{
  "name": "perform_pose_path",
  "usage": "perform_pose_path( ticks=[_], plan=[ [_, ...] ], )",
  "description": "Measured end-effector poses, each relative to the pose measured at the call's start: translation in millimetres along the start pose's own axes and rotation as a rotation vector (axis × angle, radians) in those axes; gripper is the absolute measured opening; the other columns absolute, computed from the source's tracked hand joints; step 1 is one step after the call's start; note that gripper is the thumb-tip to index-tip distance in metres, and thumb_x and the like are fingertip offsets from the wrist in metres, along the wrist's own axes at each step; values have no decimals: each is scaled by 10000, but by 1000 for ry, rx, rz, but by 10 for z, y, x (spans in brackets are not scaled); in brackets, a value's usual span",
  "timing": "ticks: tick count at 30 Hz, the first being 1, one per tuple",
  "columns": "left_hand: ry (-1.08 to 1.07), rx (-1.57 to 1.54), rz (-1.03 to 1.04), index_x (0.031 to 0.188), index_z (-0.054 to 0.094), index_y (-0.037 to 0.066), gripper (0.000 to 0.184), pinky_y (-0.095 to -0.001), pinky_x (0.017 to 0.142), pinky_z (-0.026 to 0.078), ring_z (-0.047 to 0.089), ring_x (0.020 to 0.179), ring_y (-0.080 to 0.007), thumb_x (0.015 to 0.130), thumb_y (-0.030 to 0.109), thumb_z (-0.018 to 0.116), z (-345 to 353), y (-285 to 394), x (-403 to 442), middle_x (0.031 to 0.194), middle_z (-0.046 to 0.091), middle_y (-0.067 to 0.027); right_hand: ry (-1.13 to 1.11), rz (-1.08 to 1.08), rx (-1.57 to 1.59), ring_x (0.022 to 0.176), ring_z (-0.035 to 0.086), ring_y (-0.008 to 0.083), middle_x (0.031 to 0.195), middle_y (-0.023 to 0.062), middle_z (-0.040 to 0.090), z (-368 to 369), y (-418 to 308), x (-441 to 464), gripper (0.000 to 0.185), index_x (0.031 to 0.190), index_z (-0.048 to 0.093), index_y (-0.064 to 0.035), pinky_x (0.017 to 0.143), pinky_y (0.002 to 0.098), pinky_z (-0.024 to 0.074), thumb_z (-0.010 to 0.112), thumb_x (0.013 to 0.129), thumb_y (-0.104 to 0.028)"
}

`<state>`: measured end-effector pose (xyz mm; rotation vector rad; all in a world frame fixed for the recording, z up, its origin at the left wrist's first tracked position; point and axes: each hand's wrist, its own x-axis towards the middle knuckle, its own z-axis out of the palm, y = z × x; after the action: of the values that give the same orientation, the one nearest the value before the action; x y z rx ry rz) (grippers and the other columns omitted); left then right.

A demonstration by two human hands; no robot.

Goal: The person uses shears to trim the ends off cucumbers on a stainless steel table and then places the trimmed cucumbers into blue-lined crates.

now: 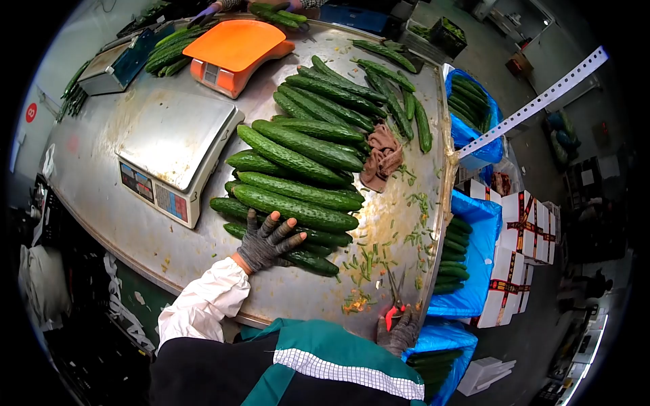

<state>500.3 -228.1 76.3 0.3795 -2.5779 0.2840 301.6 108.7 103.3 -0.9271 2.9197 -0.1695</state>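
Note:
My left hand [265,242], in a grey glove with bare fingertips, lies with its fingers spread on the near end of a pile of long green cucumbers [298,206]. Some cucumbers beneath the palm are partly hidden. At the table's near right edge, my right hand [401,333], gloved the same way, holds red-handled scissors [391,315] with the blades pointing away from me. Small green trimmings [369,264] are scattered between the pile and the scissors. A crumpled brown cloth [383,157] touches the right ends of the cucumbers.
A flat-topped scale [177,135] and an orange scale [237,47] stand on the metal table [88,183]. Along its right side are blue-lined containers [479,254] of cucumbers and white boxes [525,223]. Another person's gloved hands [206,12] show at the far edge. A perforated white strip [535,101] juts out rightward.

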Motion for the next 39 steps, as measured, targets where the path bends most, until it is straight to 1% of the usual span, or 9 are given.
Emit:
perform_pose_path(
  ticks=[10,14,17,19,23,26,31,36,39],
  plan=[
    [-86,-69,-31,1310,346,302,902,-615,984,-76,-7,1336,-331,509,637,592,172,-219,258,1447,133,-61,-45,38,-8,1135,352,397,1231,233,363,-40,-43,2,828,1307,317,-75,943,500,275,682,631,-383],
    [-84,-27,-36,1293,373,275,884,-600,999,-53,10,1331,-348,523,653,587,240,-321,461,1442,141,-82,-10,13,40,1136,352,397,1231,234,363,-22,-5,-12,821,1306,319,-79,944,503,272,682,632,-377],
    [-55,-6,-42,1305,354,271,915,-601,997,-51,5,1330,-355,513,644,617,334,-389,559,1445,124,-88,-27,67,82,1135,352,395,1226,236,368,-70,-41,-19,816,1304,322,-81,943,508,270,679,634,-378],
    [-11,-4,-23,1321,322,270,964,-601,997,-45,12,1328,-360,493,650,636,393,-443,605,1442,127,-107,9,19,57,1132,353,394,1213,224,382,20,2,-39,811,1301,327,-80,940,512,269,677,633,-377],
    [-50,8,-25,1314,330,261,987,-601,999,-40,20,1326,-366,465,636,663,429,-515,667,1438,138,-114,-20,60,39,1155,335,374,1221,201,387,43,-7,-26,776,1282,355,-85,936,511,265,662,641,-397],
    [-130,-1,-62,1325,307,299,997,-604,997,-43,-8,1329,-347,457,628,672,395,-503,673,1448,111,-84,6,59,10,1152,339,379,1216,208,388,42,-20,-15,769,1261,382,-73,958,486,264,660,630,-412],
    [-206,47,-33,1346,268,231,1031,-615,992,-20,11,1314,-397,477,611,671,295,-454,686,1437,108,-144,21,115,-18,1143,349,360,1204,185,404,86,-126,49,741,1232,413,-104,940,500,272,644,621,-455],
    [-310,8,-97,1358,249,216,992,-580,1007,-1,31,1315,-393,533,571,670,54,-316,759,1437,94,-161,-68,180,17,1159,330,351,1219,170,391,18,-282,88,698,1217,408,-122,901,535,289,623,647,-463],
    [-261,-34,-89,1367,226,225,976,-567,1014,-14,8,1322,-375,556,535,673,60,-301,748,1444,72,-146,-69,192,22,1150,330,329,1212,147,386,-13,-262,48,669,1210,404,-136,859,541,309,615,659,-451]
  ],
)
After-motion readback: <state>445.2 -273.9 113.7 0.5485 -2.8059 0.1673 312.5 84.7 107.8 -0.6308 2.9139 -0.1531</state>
